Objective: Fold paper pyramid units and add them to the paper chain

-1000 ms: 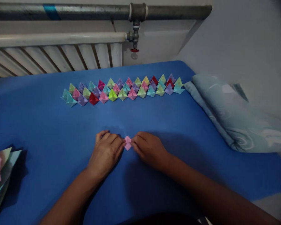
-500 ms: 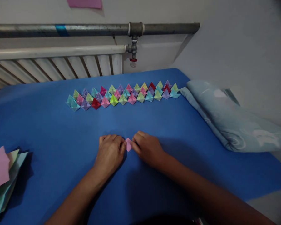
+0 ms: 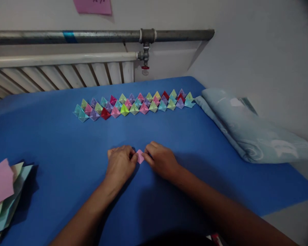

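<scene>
a small folded pink paper [image 3: 140,156], roughly diamond-shaped, sits between the two hands over the near-middle part of a blue table [image 3: 74,153]. the left hand [image 3: 122,162] is mostly closed, its thumb and forefinger pinched on the paper's left edge and the other fingers curled under, knuckles up. the right hand [image 3: 162,160] is likewise curled nearly closed, with thumb and fingertips at the paper's right edge; how firmly it grips is too small to tell. both forearms reach in from the near edge of the view. beyond the hands, well apart from them, small folded paper pieces [image 3: 134,109] stand close together in staggered rows, in teal, purple, green, pink, red and yellow, their points up. the right end of these rows comes right up by a folded pale blue-green cloth [image 3: 246,130] with white patterns. at the left edge lies a stack of paper sheets [image 3: 1,184], a pink one on top and green and blue ones beneath. behind the table are a white radiator [image 3: 88,75], a metal pipe [image 3: 105,36], a red valve handle [image 3: 145,67] and, higher up, a pink note [image 3: 93,6] on the wall
</scene>
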### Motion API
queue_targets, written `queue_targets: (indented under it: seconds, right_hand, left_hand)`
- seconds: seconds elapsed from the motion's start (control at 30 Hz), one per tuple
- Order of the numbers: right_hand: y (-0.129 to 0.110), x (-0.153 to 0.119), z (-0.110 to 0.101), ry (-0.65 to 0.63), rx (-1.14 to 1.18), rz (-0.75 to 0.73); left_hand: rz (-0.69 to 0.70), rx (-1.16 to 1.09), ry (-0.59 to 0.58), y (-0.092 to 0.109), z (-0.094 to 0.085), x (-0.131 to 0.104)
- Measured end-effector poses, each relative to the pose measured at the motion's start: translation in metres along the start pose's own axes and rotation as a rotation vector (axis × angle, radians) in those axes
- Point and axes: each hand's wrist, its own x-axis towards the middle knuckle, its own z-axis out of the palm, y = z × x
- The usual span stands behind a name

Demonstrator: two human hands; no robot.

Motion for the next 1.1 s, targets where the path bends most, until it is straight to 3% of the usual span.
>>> queue_targets:
  seconds: [0.1,0.4,0.67,1.1]
  right_hand:
    - [0.002,-0.002,0.001,-0.001,0.009,-0.030]
    - [0.016,-0.014,0.010,0.018,-0.053,-0.303]
    - [0.013,-0.016,0.007,0.004,-0.145,-0.304]
    - [0.014,-0.015,0.009,0.038,-0.152,-0.315]
  left_hand:
    - [-0.026,-0.013,-0.024,0.000,-0.001,0.001]
    - [-0.102,-0.038,-0.078,0.004,-0.003,0.002]
    - [-0.086,-0.059,-0.117,-0.003,-0.007,0.000]
    - [-0.205,-0.048,-0.299,-0.006,-0.015,0.008]
